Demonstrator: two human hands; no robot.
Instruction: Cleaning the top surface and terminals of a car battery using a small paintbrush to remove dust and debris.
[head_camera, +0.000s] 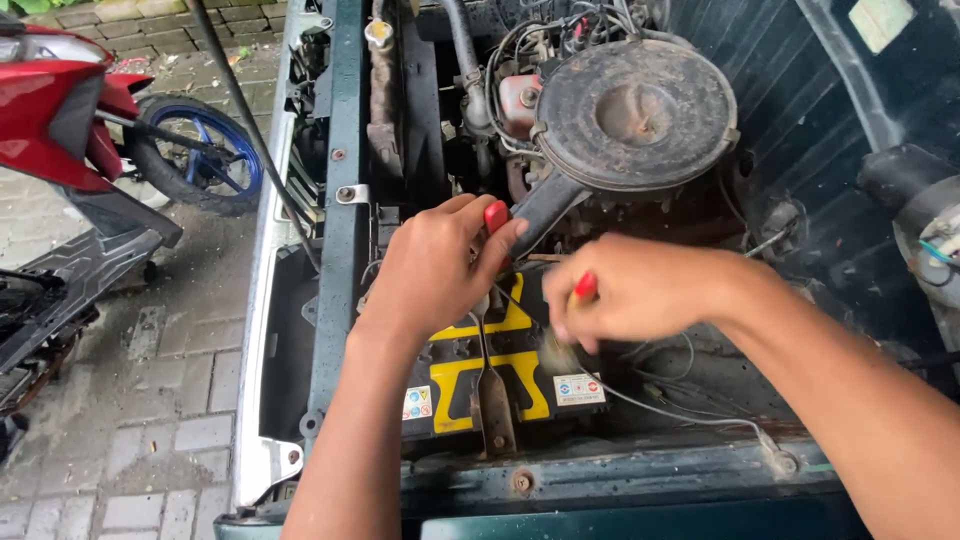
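Battery (500, 375) under both hands, left hand (435, 270) gripping red-handled tool (496, 215), right hand (625, 290) pinching red-handled brush (572, 320)

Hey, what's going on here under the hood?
A person leans over an open engine bay, both hands above the black and yellow car battery. The left hand grips a red-handled tool, and the right hand holds another red-handled tool pointed down at the battery top. A metal hold-down strap runs across the battery. The round air cleaner sits behind, and a red motorbike is parked to the side.
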